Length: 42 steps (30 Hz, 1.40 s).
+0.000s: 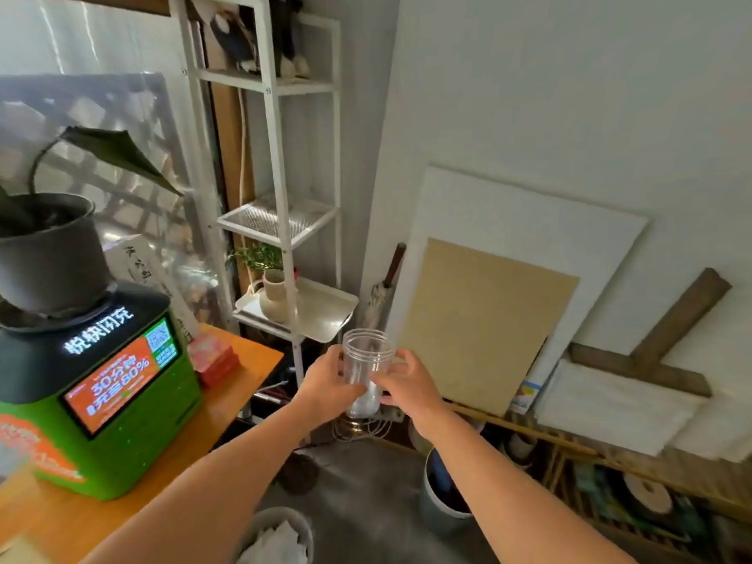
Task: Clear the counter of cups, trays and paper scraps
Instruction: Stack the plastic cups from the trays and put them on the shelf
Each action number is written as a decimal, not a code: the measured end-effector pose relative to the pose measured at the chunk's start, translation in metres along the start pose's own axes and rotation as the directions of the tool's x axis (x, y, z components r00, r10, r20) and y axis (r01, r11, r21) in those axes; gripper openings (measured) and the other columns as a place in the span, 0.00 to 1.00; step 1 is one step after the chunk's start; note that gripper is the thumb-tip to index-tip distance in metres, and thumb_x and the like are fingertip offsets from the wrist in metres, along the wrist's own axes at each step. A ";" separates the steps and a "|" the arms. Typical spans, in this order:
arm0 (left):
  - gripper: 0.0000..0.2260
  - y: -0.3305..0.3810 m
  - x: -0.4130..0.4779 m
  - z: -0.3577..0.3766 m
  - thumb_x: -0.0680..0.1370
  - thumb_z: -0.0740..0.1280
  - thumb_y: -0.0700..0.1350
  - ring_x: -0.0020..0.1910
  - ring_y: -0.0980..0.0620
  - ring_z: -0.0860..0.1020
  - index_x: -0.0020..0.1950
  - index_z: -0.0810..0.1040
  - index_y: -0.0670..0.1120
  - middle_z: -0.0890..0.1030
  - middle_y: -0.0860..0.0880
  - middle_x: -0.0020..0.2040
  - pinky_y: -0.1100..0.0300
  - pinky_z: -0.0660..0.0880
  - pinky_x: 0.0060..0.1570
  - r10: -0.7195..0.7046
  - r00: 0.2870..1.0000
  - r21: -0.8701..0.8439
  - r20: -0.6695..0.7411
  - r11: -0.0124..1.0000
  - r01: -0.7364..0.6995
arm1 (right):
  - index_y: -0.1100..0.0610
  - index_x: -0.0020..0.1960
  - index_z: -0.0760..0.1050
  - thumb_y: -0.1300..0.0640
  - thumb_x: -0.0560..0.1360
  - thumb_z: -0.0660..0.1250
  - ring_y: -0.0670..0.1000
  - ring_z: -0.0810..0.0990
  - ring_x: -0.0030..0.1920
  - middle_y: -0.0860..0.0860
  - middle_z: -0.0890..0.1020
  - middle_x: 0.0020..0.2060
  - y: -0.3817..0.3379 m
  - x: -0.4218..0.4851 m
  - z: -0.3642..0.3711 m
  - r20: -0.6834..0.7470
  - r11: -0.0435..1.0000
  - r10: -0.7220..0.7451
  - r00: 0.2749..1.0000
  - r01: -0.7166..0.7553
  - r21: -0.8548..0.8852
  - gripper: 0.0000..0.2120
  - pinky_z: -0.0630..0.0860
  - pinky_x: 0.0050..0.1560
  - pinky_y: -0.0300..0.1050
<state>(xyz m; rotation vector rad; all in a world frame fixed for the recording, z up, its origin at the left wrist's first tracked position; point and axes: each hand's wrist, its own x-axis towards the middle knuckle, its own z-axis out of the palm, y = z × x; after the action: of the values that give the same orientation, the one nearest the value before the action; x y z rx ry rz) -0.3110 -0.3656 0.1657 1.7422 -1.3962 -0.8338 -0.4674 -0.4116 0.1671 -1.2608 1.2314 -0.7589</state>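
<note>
Both hands hold 1 clear plastic cup (368, 370) upright in the air, off the edge of the orange tabletop (228, 394) and out over the floor. The left hand (325, 384) wraps the cup's left side and the right hand (409, 380) wraps its right side, fingers closed against the wall from both sides, so the cup is clamped between the 2. Its long axis stands near vertical, threaded mouth up, and something white sits low inside it, too blurred to name.

The move ahead likely turns on what lies below: a pale waste bin (280, 535) with crumpled white paper in it sits at the bottom edge, nearer the person and below the left forearm, while a grey-blue bucket (437, 498) stands under the right forearm. So the cup is above and beyond both, and either hand is about equally near.

The bin is cut off by the frame's lower edge. The green charging kiosk (110, 400) and the red boxes (213, 356) on the tabletop hide whatever else may lie behind them, and most of the tabletop is out of view.
</note>
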 end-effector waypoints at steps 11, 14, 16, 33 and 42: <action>0.27 -0.047 0.121 -0.074 0.69 0.74 0.45 0.49 0.53 0.80 0.66 0.70 0.52 0.79 0.53 0.54 0.56 0.77 0.48 -0.085 0.996 0.032 -0.020 0.996 0.085 | 0.46 0.62 0.70 0.51 0.71 0.75 0.47 0.82 0.50 0.47 0.78 0.55 -0.032 0.127 0.072 0.113 0.999 0.028 0.993 -0.024 -0.033 0.23 0.81 0.39 0.40; 0.26 -0.059 0.141 -0.068 0.69 0.74 0.44 0.50 0.53 0.79 0.65 0.71 0.53 0.78 0.54 0.52 0.54 0.78 0.50 -0.121 0.993 0.031 0.002 0.992 0.121 | 0.46 0.62 0.70 0.51 0.72 0.74 0.46 0.82 0.49 0.46 0.78 0.54 -0.028 0.148 0.074 0.133 0.996 0.075 0.988 -0.067 -0.059 0.21 0.80 0.38 0.39; 0.25 -0.063 0.159 -0.063 0.69 0.74 0.43 0.50 0.52 0.79 0.64 0.71 0.53 0.78 0.54 0.52 0.53 0.78 0.50 -0.139 0.990 0.013 0.007 0.990 0.139 | 0.46 0.62 0.70 0.51 0.72 0.74 0.47 0.82 0.49 0.47 0.79 0.54 -0.026 0.169 0.071 0.140 0.994 0.093 0.986 -0.085 -0.062 0.22 0.80 0.38 0.39; 0.25 -0.072 0.387 0.039 0.70 0.76 0.45 0.46 0.54 0.78 0.63 0.70 0.48 0.78 0.50 0.54 0.63 0.73 0.39 -0.473 0.879 -0.069 -0.060 0.881 0.469 | 0.49 0.67 0.69 0.55 0.73 0.74 0.48 0.81 0.53 0.48 0.79 0.56 -0.015 0.435 -0.008 0.274 0.943 0.247 0.929 -0.166 -0.288 0.25 0.83 0.49 0.48; 0.32 -0.108 0.431 0.063 0.72 0.75 0.46 0.56 0.45 0.80 0.73 0.65 0.50 0.78 0.47 0.60 0.55 0.77 0.48 -0.641 0.736 -0.159 -0.219 0.767 0.621 | 0.48 0.67 0.68 0.55 0.69 0.75 0.52 0.80 0.53 0.49 0.79 0.54 0.023 0.514 0.017 0.348 0.890 0.311 0.884 -0.143 -0.432 0.29 0.81 0.54 0.56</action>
<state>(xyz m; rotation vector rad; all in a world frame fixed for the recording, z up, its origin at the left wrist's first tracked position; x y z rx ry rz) -0.2261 -0.7829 0.0244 2.2093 -0.5630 -0.9385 -0.3331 -0.8837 0.0119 -1.4722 1.1868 -0.0483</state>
